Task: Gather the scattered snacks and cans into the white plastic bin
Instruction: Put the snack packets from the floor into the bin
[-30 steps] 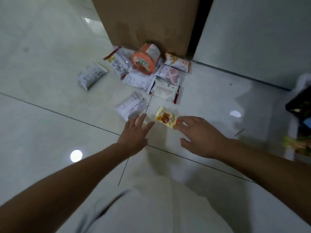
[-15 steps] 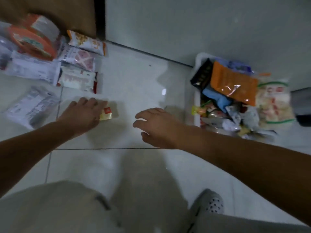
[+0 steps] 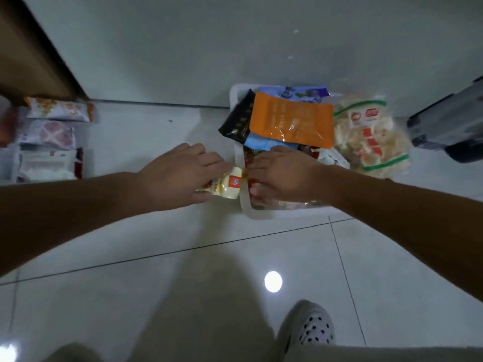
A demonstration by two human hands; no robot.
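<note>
white plastic bin (image 3: 261, 215) by the wall, heaped full | loose packets (image 3: 48, 137) on the floor far left, well apart from bin | my left hand (image 3: 177, 176) curled round small yellow snack packet (image 3: 231, 184), packet touching bin's left rim | my right hand (image 3: 283, 173) flat, fingers straight, resting on bin's contents

Dim, greyish indoor light. A round lamp glare (image 3: 273, 281) shines off the glossy floor (image 3: 156, 257) at lower centre, another at lower left. Soft shadows, blurred left edge, wide-angle bending of lines.
</note>
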